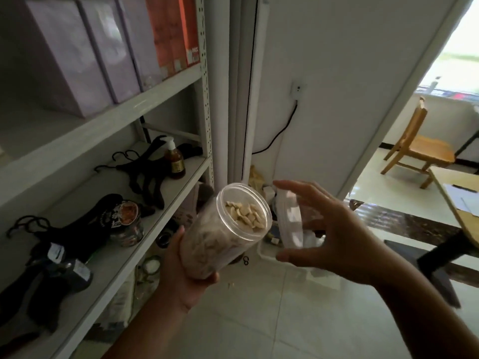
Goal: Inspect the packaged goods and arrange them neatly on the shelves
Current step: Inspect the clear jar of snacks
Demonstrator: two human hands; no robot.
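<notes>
We see a clear plastic jar [223,229] at frame centre, lid off, tilted with its open mouth toward upper right; pale beige slices fill it. Our left hand [181,275] grips its lower body. A clear lid [293,221], blurred, sits just right of the jar in our right hand [334,229], fingers spread around it, apart from the mouth.

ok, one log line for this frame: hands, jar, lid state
left hand: holds clear jar, tilted, open | right hand: holds clear lid, off, beside the mouth | contents: pale pieces | not yet shelved
</notes>
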